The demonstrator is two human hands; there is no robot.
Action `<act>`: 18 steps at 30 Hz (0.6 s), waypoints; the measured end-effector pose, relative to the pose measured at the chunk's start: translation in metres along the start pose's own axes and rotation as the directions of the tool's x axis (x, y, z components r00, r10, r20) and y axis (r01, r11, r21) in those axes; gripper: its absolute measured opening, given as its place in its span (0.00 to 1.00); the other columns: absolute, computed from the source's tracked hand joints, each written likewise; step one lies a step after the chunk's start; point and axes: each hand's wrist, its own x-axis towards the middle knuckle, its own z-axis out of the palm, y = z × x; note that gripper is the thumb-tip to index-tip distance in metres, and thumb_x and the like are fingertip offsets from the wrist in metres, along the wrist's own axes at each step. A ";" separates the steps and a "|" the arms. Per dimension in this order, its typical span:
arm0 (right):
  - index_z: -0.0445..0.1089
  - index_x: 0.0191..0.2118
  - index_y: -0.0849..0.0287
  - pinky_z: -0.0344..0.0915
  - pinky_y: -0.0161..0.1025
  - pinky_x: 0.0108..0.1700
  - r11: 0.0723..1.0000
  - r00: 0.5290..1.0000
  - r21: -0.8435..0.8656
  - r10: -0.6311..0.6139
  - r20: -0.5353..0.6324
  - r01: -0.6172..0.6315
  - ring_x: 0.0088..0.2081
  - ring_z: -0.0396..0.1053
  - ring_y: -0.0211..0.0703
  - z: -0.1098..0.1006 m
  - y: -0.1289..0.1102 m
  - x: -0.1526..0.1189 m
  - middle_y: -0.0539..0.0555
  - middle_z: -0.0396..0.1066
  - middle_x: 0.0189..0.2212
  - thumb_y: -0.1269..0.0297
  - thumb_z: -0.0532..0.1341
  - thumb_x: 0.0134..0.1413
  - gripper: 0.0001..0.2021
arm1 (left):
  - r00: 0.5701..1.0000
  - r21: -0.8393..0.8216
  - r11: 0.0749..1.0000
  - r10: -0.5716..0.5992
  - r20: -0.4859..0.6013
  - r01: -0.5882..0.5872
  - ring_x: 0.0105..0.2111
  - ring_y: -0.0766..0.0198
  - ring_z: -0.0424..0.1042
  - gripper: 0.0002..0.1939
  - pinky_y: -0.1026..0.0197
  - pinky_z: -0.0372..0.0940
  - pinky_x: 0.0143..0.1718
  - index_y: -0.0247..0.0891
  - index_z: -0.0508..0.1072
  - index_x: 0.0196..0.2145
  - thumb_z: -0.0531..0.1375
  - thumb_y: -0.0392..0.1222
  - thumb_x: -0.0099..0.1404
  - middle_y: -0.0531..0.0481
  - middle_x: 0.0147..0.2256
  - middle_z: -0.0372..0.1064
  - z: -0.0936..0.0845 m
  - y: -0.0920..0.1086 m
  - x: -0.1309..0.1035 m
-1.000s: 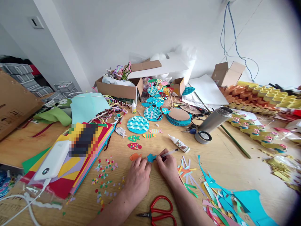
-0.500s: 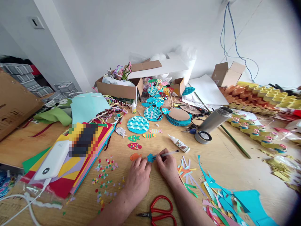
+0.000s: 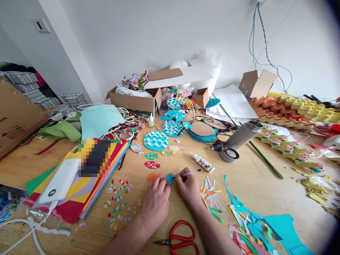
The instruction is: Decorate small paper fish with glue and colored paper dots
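Note:
A small blue paper fish (image 3: pixel 170 177) lies on the wooden table (image 3: pixel 265 184) just beyond my hands. My left hand (image 3: pixel 155 202) presses its fingertips on the fish's near left edge. My right hand (image 3: pixel 189 187) grips a thin white pen (image 3: pixel 190 173) whose tip touches the blue fish. An orange paper fish (image 3: pixel 153 176) lies just left of my left hand. Farther off lie a red dotted fish (image 3: pixel 152 164), a green fish (image 3: pixel 151 156) and a striped fish (image 3: pixel 168 153).
Red scissors (image 3: pixel 180 239) lie near my forearms. A glue bottle (image 3: pixel 202 162) sits beyond my right hand. Paper strips and blue scraps (image 3: pixel 249 223) spread to the right, confetti bits (image 3: pixel 119 202) and a coloured paper stack (image 3: pixel 79 177) with a white power bank to the left. A steel flask (image 3: pixel 243 134) and cardboard boxes stand behind.
The pen tip shifted slightly left over the blue fish. Both hands otherwise stay in place.

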 end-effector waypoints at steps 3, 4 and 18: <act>0.59 0.24 0.55 0.55 0.33 0.22 1.000 1.000 -0.002 0.000 0.002 0.000 0.17 0.59 0.36 0.000 0.001 0.000 0.45 0.59 0.15 0.58 0.56 0.50 0.09 | 1.000 -0.001 1.000 -0.002 0.000 0.002 0.55 0.50 0.60 0.20 0.48 0.57 0.59 0.34 0.69 0.53 0.52 0.32 0.65 0.42 0.55 0.64 -0.001 0.001 0.000; 0.59 0.24 0.55 0.55 0.33 0.22 1.000 1.000 -0.004 0.003 0.001 -0.003 0.17 0.59 0.36 0.000 0.002 0.000 0.45 0.59 0.15 0.59 0.56 0.50 0.09 | 1.000 0.001 1.000 -0.004 0.001 0.004 0.55 0.50 0.59 0.20 0.48 0.57 0.59 0.34 0.69 0.53 0.52 0.32 0.65 0.42 0.55 0.64 -0.001 0.001 0.000; 0.58 0.24 0.55 0.54 0.33 0.22 1.000 1.000 -0.014 -0.009 -0.008 0.009 0.18 0.59 0.36 0.000 0.003 0.000 0.45 0.60 0.15 0.59 0.56 0.51 0.09 | 1.000 -0.008 1.000 -0.004 0.000 0.004 0.54 0.51 0.60 0.19 0.48 0.58 0.58 0.35 0.70 0.53 0.52 0.31 0.65 0.42 0.53 0.65 -0.001 0.001 0.000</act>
